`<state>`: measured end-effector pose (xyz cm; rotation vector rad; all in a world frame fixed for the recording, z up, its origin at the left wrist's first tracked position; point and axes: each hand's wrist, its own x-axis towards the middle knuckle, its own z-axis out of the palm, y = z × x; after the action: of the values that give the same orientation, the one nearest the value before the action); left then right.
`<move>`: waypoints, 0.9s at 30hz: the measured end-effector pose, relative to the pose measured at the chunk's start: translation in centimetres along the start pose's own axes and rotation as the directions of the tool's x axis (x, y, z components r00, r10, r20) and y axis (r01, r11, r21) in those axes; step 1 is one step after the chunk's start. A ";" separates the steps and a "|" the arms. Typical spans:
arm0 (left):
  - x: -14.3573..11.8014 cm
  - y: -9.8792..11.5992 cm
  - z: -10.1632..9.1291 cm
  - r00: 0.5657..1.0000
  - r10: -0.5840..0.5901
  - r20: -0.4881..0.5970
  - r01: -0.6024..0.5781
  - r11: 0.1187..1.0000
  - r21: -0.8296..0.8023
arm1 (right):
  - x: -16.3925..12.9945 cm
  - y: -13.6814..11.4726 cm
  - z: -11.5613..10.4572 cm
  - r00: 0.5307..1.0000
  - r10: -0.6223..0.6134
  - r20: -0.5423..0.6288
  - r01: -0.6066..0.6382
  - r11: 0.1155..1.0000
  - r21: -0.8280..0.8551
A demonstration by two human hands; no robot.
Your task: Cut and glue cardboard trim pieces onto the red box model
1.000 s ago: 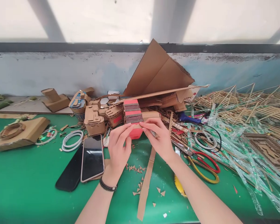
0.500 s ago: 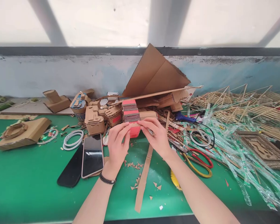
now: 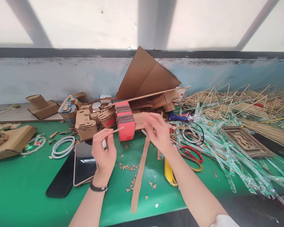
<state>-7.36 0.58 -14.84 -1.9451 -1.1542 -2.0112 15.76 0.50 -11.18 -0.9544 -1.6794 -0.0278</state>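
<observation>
Both hands have parted, my left hand [image 3: 104, 154] pinching a cardboard strip [image 3: 118, 129], my right hand [image 3: 159, 134] opposite, its grip too blurred to tell.

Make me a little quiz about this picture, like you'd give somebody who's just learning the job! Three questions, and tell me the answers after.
1. Pick one: what is the left hand holding?
A) the scissors
B) a thin cardboard strip
C) a coil of white cable

2. True or false: a black bracelet goes around the left wrist.

3. Fill in the gap: small cardboard triangles lie scattered on the ____ tabletop.

Key: 1. B; 2. True; 3. green
</observation>
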 end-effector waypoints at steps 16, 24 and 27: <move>0.1 1.0 0.5 0.988 -0.152 0.035 0.156 0.962 -0.223 | -0.2 4.5 -0.8 0.866 0.463 0.189 -0.468 0.883 -0.016; 0.5 1.0 0.1 0.997 -0.055 0.045 0.060 0.993 -0.104 | 0.1 4.3 -0.9 0.858 0.339 0.385 -0.477 0.806 0.352; 0.3 0.8 0.2 0.997 -0.025 0.069 0.029 0.998 -0.057 | -0.1 5.6 -0.4 0.833 0.397 0.385 -0.465 0.880 0.099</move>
<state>-6.80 0.29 -14.23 -2.0518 -1.1552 -2.0277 19.39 4.03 -13.61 -1.2272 -1.7091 0.6357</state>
